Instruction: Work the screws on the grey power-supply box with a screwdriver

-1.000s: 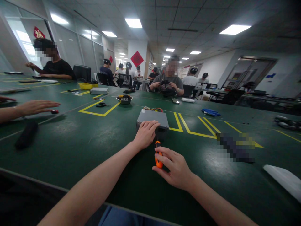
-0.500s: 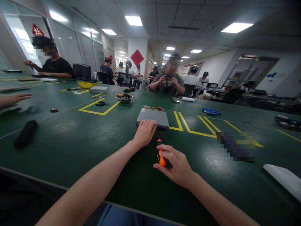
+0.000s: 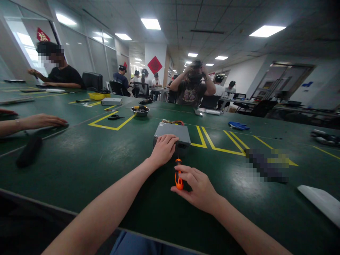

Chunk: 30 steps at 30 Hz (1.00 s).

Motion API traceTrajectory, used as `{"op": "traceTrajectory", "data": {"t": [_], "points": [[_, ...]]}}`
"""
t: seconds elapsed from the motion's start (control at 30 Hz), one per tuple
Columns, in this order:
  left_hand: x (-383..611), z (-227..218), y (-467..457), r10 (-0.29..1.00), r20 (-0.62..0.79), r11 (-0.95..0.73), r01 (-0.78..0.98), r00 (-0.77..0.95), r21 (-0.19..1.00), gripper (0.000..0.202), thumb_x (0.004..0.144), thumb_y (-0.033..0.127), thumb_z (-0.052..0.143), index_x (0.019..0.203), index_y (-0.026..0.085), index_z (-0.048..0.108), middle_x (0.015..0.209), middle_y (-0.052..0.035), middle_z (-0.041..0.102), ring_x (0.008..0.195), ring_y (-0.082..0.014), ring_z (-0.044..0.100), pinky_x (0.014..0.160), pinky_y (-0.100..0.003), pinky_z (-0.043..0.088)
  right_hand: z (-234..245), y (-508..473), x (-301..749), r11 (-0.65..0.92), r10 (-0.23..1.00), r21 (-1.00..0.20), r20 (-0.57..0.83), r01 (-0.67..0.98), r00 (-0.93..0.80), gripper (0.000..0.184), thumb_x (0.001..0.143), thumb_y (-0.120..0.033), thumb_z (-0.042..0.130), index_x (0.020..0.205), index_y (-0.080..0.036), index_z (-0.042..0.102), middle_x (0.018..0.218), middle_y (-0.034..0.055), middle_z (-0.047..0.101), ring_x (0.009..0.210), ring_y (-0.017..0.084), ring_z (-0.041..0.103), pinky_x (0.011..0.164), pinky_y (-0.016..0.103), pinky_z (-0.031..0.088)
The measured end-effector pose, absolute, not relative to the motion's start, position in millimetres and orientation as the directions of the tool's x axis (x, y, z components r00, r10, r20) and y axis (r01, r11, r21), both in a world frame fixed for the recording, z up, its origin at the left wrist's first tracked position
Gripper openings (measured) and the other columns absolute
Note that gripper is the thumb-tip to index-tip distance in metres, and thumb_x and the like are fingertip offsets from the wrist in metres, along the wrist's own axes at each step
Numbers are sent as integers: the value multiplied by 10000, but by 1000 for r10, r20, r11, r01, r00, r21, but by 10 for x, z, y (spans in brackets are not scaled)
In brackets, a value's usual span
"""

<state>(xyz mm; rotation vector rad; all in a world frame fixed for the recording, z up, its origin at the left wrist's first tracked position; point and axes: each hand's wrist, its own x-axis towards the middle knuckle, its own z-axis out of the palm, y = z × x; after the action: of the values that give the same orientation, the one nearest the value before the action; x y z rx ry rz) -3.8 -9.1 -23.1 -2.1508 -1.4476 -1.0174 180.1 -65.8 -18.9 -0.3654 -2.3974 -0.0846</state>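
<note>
A grey metal box (image 3: 174,132) with coloured wires at its far end lies on the green table (image 3: 87,156) ahead of me. My left hand (image 3: 163,149) rests on its near left corner, fingers curled over the top edge. My right hand (image 3: 198,187) is closed around an orange-and-black screwdriver (image 3: 178,175), whose shaft points at the box's near face. The tip is hidden in shadow at that face.
A co-worker's hand (image 3: 42,121) lies flat on the table at left, near a black oblong object (image 3: 28,151). Scissors (image 3: 114,117), a metal bowl (image 3: 140,111), a blue glove (image 3: 238,126) and a white object (image 3: 320,203) lie around. Several people sit at the far tables.
My right hand turned the screwdriver, tilting it right and back to upright. The co-worker's hand at left drew back, then returned. The person opposite raised both hands to the head.
</note>
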Motion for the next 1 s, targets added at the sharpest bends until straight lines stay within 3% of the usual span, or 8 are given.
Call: {"op": "traceTrajectory", "data": {"t": [0.1, 0.2, 0.33, 0.53, 0.63, 0.77, 0.9, 1.0], "points": [[-29, -229, -91, 657, 726, -402, 909, 204, 108, 282, 868, 183, 404, 1127, 210, 511, 1140, -52, 547, 1073, -195, 467, 909, -347, 353, -156, -686, 1816, 954, 280, -85, 604, 289, -746, 309, 816, -361, 556, 1050, -177, 470, 1107, 132, 562, 944, 210, 583, 758, 351, 505], [-21, -233, -90, 658, 727, -399, 909, 195, 117, 274, 870, 195, 405, 1121, 213, 513, 1136, -52, 546, 1056, -195, 474, 899, -352, 362, -124, -712, 1819, 955, 256, -16, 545, 295, -799, 328, 841, -296, 503, 1150, -187, 478, 1157, 136, 531, 943, 205, 581, 764, 350, 498], [-20, -241, -87, 649, 734, -408, 906, 199, 115, 268, 872, 196, 408, 1119, 218, 508, 1159, -46, 539, 1081, -191, 463, 925, -347, 354, -174, -675, 1805, 960, 215, 12, 612, 281, -761, 264, 837, -343, 534, 1042, -181, 494, 1112, 131, 569, 879, 198, 602, 711, 335, 505], [-21, -246, -76, 650, 730, -411, 906, 210, 104, 258, 880, 198, 396, 1114, 217, 504, 1184, -34, 537, 1115, -186, 445, 946, -341, 342, -178, -673, 1822, 951, 308, -150, 568, 272, -763, 350, 821, -367, 555, 1082, -178, 417, 1164, 142, 532, 1012, 221, 560, 790, 363, 501], [-21, -247, -72, 652, 730, -405, 908, 205, 107, 257, 877, 198, 405, 1111, 222, 506, 1183, -32, 539, 1109, -185, 449, 947, -340, 342, -130, -708, 1827, 954, 294, -100, 483, 281, -825, 374, 853, -302, 493, 1197, -180, 412, 1215, 146, 487, 1035, 223, 541, 804, 367, 492], [-24, -248, -70, 649, 733, -406, 908, 205, 106, 256, 876, 199, 407, 1112, 222, 506, 1173, -33, 543, 1103, -184, 453, 947, -339, 343, -156, -697, 1797, 961, 239, -12, 543, 277, -805, 280, 865, -333, 488, 1099, -179, 488, 1184, 141, 523, 922, 206, 584, 741, 351, 498], [-26, -253, -63, 642, 739, -408, 907, 206, 101, 249, 879, 201, 405, 1105, 220, 508, 1164, -33, 546, 1095, -186, 457, 940, -339, 347, -204, -674, 1779, 957, 271, -69, 563, 282, -781, 276, 841, -393, 526, 997, -170, 478, 1139, 138, 560, 888, 206, 595, 725, 353, 507], [-24, -262, -52, 642, 739, -402, 910, 205, 97, 245, 878, 207, 411, 1103, 218, 508, 1165, -30, 547, 1085, -188, 460, 940, -341, 345, -187, -692, 1796, 950, 308, -122, 508, 287, -804, 336, 838, -393, 523, 1075, -164, 456, 1177, 151, 524, 973, 222, 568, 769, 367, 504]]}}
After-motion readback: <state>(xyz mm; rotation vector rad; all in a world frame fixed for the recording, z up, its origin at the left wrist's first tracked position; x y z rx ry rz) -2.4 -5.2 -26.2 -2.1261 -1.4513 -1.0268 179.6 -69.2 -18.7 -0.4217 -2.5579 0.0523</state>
